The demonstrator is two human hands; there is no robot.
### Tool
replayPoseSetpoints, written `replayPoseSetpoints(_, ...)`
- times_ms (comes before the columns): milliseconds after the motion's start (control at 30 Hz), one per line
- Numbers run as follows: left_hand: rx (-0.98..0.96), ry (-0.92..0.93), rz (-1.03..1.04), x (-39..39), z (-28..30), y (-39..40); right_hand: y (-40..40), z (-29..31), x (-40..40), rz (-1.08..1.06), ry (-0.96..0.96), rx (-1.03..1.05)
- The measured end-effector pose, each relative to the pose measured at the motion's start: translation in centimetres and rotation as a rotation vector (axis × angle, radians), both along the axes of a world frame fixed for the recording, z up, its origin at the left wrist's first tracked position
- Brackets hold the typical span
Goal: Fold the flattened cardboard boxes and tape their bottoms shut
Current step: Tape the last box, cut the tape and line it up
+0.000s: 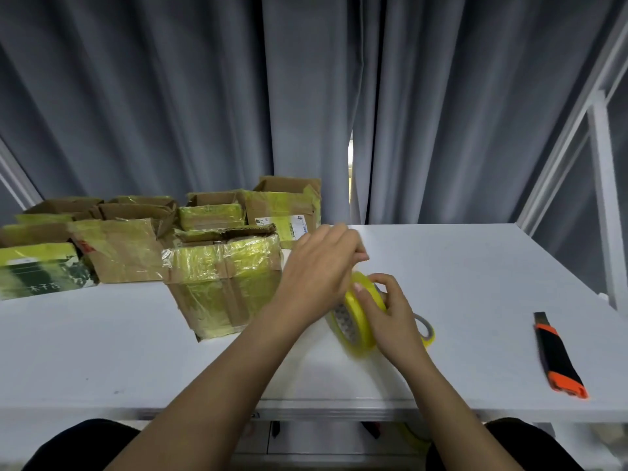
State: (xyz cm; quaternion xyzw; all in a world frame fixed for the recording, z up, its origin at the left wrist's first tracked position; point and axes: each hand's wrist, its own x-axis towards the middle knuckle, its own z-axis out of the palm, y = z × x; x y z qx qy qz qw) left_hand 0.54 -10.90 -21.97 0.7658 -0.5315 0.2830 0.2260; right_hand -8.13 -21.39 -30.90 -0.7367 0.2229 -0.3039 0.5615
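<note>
Both hands are on the tape step. My right hand grips the yellow tape roll, held on edge over the white table. My left hand pinches at the roll's top — apparently the loose end, blurred. Next: draw a strip toward the nearest box, just left — keeping it straight.
</note>
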Motion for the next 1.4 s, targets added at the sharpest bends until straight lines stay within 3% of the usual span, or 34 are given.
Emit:
replayPoseSetpoints(67, 0.03, -0.103, -0.019, -0.7, 0.3, -0.5, -0.3, -0.7, 0.2, -0.076, 0.072, 0.047)
replayPoseSetpoints(233, -0.043, 0.244, 0.031, 1.6, -0.5, -0.7, -1.1, -0.8, -0.9, 0.024, 0.165, 0.094)
replayPoseSetpoints(400, -0.031, 0.276, 0.013, 2.6, 0.2, -2.0, -0.9, -0.1, -2.2, 0.129, 0.092, 0.219)
replayPoseSetpoints(567, -0.065, 0.111, -0.048, 0.9, 0.8, -0.2, -1.2, 0.7, -2.1, 0.025, 0.112, 0.101)
replayPoseSetpoints(767, -0.319, 0.29, -0.105, -0.7, 3.6, 3.0, -1.3, 4.2, -1.6, -0.21, 0.052, -0.051)
replayPoseSetpoints(967, -0.529, 0.67, -0.017, 5.3, 3.0, 7.2, 1.0, 9.1, -1.3, -0.042, 0.129, -0.338)
replayPoseSetpoints(1167, -0.666, 0.73, -0.023, 6.3, 3.8, 12.2, 4.4, 15.3, 0.3, 0.062, 0.159, -0.475)
replayPoseSetpoints(1400, -0.672, 0.863, -0.084, 7.8, 2.9, 16.8, 6.9, 19.4, 4.1, 0.189, 0.249, -0.616)
